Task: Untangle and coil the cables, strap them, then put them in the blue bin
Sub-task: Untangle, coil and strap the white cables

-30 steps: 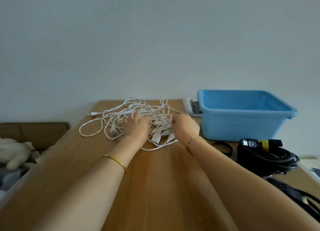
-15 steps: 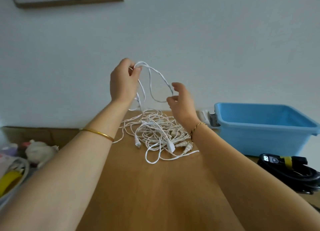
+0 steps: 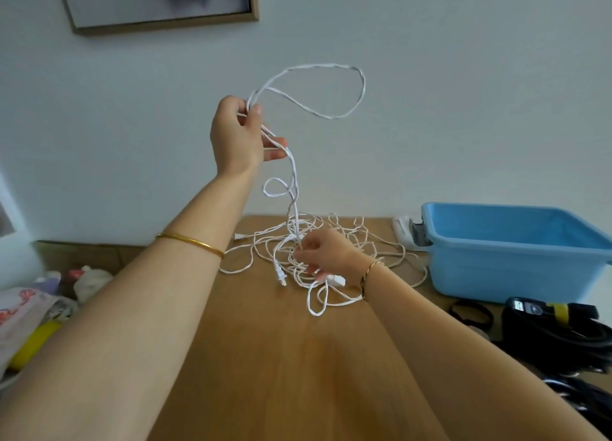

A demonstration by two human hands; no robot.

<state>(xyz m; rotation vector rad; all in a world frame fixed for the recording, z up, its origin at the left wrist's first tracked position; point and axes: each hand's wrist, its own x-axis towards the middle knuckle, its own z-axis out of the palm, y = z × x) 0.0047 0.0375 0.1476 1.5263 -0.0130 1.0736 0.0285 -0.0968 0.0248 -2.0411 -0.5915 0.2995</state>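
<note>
My left hand (image 3: 239, 137) has risen to upper centre, gripping a loop of the white cable (image 3: 288, 238). My right hand (image 3: 323, 253) has dropped to mid-frame and pinches a strand in the tangle on the table (image 3: 281, 357). Untangling has barely begun; the blue bin (image 3: 496, 268) waits at right.

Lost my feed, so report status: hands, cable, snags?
Left hand raised, gripping white cable loop. Right hand pinching strand at tangle. Cable uncoiled; blue bin unobstructed.

One head-worn wide-angle camera looks forward along the wooden table (image 3: 265, 374), near at the bottom, to the wall (image 3: 463, 135) filling the upper frame.
</note>
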